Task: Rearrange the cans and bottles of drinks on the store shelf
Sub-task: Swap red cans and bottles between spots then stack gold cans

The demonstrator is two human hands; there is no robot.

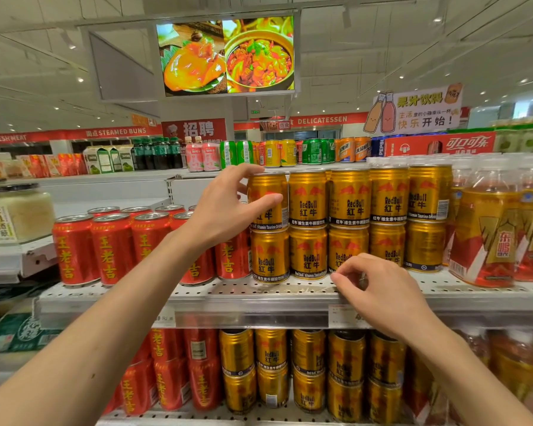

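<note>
Cans fill the shelf (pixel 290 292): gold ones marked "RedBull 红牛" stacked two high, red ones (pixel 113 247) reading 王老吉 to their left. The left hand (pixel 225 210) has its grip round the top-left gold can (pixel 266 199), thumb across the label, fingers over the rim, probably to turn or square it. The right hand (pixel 379 290) hovers by the lower row, fingers loosely curled, holding nothing. Bottles (pixel 490 232) labelled 东鹏 stand at right.
</note>
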